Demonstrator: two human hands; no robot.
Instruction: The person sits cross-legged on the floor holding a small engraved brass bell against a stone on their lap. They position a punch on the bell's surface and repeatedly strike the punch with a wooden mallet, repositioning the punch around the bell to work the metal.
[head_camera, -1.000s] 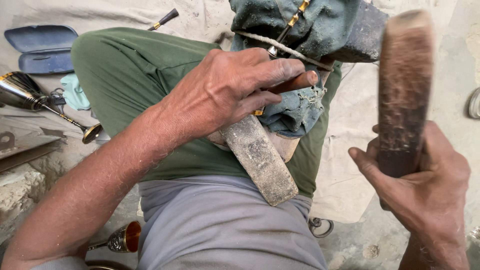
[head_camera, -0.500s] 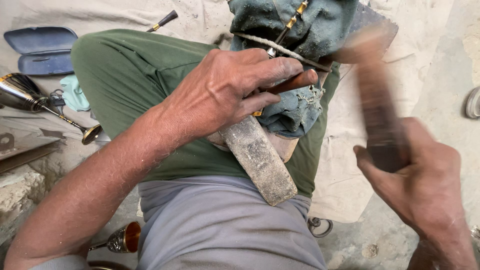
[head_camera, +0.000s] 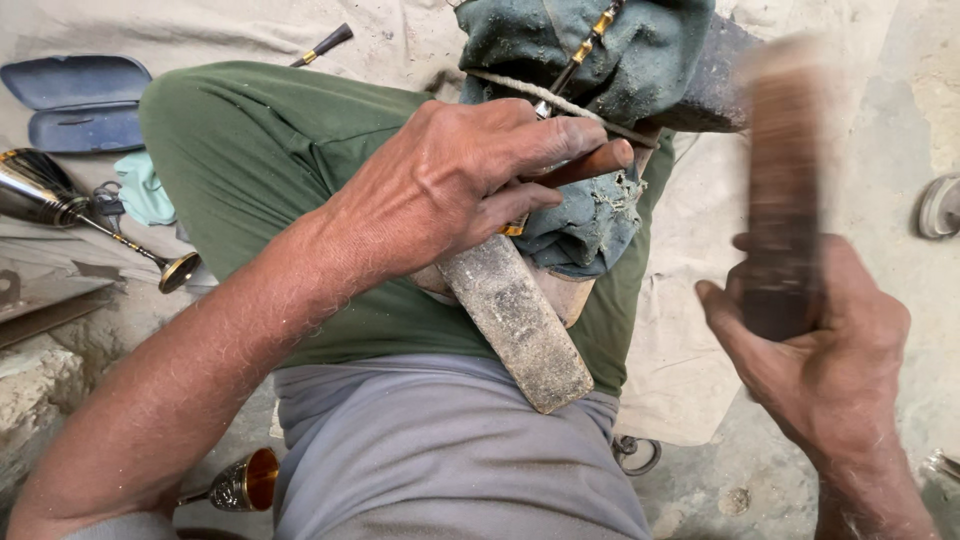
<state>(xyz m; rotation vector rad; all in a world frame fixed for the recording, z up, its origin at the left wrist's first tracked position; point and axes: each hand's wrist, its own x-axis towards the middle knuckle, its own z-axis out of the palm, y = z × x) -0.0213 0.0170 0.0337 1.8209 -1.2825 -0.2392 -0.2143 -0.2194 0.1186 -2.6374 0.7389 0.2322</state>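
Chisel (head_camera: 590, 165), reddish-brown and slim, lies pinched in the left hand (head_camera: 450, 190) against teal cloth (head_camera: 590, 215) on the green-trousered thigh (head_camera: 250, 180). Farther right, the right hand (head_camera: 820, 345) grips a blurred, dark wooden mallet (head_camera: 785, 170), upright.

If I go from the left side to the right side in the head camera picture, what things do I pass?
Blue case → silver goblet → left hand → green cloth → wooden mallet in the right hand → round grey thing.

Green trouser leg (head_camera: 260, 190), teal cloth (head_camera: 600, 60), dark brown mallet (head_camera: 783, 190), blue case (head_camera: 75, 100)
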